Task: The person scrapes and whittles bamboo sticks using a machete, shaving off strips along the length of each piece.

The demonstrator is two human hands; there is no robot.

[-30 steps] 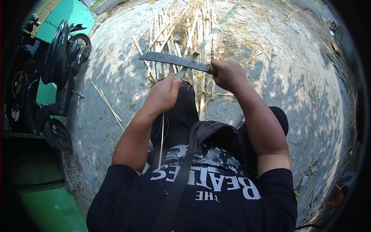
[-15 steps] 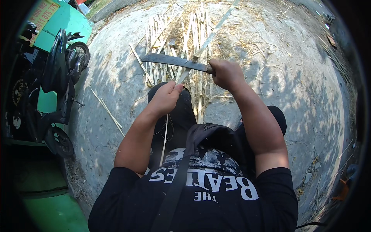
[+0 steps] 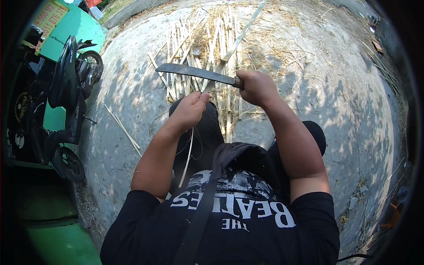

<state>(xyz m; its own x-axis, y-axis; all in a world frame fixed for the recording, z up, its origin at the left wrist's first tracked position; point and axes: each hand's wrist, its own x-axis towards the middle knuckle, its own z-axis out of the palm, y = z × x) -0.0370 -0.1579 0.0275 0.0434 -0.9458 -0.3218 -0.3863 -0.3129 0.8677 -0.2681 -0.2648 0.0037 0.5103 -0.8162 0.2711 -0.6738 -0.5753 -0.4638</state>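
Your left hand (image 3: 191,108) is pinched, thumb (image 3: 205,98) at its right side; your right hand (image 3: 258,87), a little farther out, curls into a fist, both bare forearms (image 3: 158,145) slanting inward toward the far side, elbows (image 3: 151,185) bent

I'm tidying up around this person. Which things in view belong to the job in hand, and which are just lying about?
In use:
machete, in the right hand
long flat strip, in the left hand
probably the pile of pale strips

Seemingly just about:
motorcycle at left
two loose strips on the ground
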